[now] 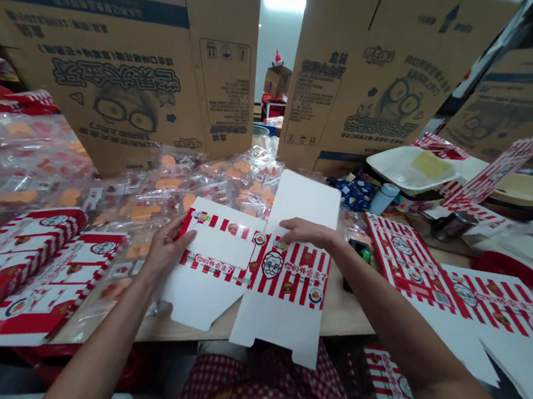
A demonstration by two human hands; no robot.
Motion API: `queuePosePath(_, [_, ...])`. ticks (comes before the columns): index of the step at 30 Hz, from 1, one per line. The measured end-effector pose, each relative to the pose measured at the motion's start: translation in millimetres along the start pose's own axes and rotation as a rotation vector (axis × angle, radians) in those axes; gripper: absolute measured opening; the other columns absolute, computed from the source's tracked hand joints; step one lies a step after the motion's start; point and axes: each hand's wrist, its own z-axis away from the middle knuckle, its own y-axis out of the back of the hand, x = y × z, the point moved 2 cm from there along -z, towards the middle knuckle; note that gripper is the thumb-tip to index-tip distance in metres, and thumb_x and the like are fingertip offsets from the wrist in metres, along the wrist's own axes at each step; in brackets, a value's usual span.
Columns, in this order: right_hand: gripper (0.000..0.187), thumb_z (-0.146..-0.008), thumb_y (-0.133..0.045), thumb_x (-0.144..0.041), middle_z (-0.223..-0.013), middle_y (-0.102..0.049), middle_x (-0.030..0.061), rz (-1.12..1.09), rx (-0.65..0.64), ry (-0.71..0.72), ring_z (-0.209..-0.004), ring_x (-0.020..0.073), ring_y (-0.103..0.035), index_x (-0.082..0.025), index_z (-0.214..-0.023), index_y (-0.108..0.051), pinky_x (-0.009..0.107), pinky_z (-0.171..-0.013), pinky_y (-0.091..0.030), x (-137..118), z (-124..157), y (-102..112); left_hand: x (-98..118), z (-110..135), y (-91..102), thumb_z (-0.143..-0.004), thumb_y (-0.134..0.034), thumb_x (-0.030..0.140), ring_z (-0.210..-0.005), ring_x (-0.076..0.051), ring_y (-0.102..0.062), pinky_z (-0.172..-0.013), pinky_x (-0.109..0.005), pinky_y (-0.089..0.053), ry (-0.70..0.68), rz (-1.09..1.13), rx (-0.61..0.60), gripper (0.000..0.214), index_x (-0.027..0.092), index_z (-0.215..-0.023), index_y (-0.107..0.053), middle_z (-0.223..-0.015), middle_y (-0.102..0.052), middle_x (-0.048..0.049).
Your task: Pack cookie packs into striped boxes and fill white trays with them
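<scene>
Striped carton blank (289,272) at the near edge of the table (349,315). Long axis of striped band left–right; print upright to wearer, white flap pointing away, notched flaps lapward. Left hand (168,239) pinches its left end; right hand (310,232) over upper fold — cannot tell if gripping.

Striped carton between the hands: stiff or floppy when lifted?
Probably light, as the striped carton looks like thin sheet. Panels should stay fairly stiff, since they look flat; it may hinge along the crease between them.
</scene>
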Motion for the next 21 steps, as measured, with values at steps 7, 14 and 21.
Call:
queuePosePath(7, [0.028, -0.069, -0.083, -0.03, -0.081, -0.078, 0.0082, -0.82, -0.161, 0.0, -0.067, 0.0192, -0.073, -0.01, -0.087, -0.075, 0.03, -0.066, -0.061, -2.3, 27.4, 22.9, 21.5, -10.9, 9.1, -0.068, -0.086, 0.059, -0.102, -0.032, -0.072, -0.074, -0.036, -0.063, 0.202, 0.026, -0.108, 0.088, 0.026, -0.144, -0.056, -0.13, -0.071, -0.0109])
queuePosePath(14, [0.037, -0.073, -0.077, -0.021, -0.098, -0.079, 0.0088, -1.28, 0.243, 0.244, -0.09, 0.0207, -0.076, -0.011, -0.107, -0.07, 0.039, -0.095, -0.058, -9.8, 37.8, 69.3, 76.2, -8.8, -17.3, -0.075, -0.053, 0.089, -0.14, -0.036, -0.05, -0.104, -0.05, -0.054, -0.184, 0.296, -0.149, 0.089, 0.033, -0.143, -0.057, -0.154, -0.052, -0.0062])
queuePosePath(21, [0.038, -0.067, -0.077, -0.026, -0.096, -0.08, 0.009, -1.399, 0.509, 0.356, -0.095, 0.0311, -0.076, -0.014, -0.103, -0.07, 0.052, -0.095, -0.059, -6.8, 31.3, 59.9, 74.9, 24.1, -60.7, -0.085, -0.051, 0.08, -0.148, -0.035, -0.04, -0.122, -0.051, -0.034, -0.378, -0.203, -0.144, 0.071, 0.028, -0.129, -0.069, -0.157, -0.049, -0.0062])
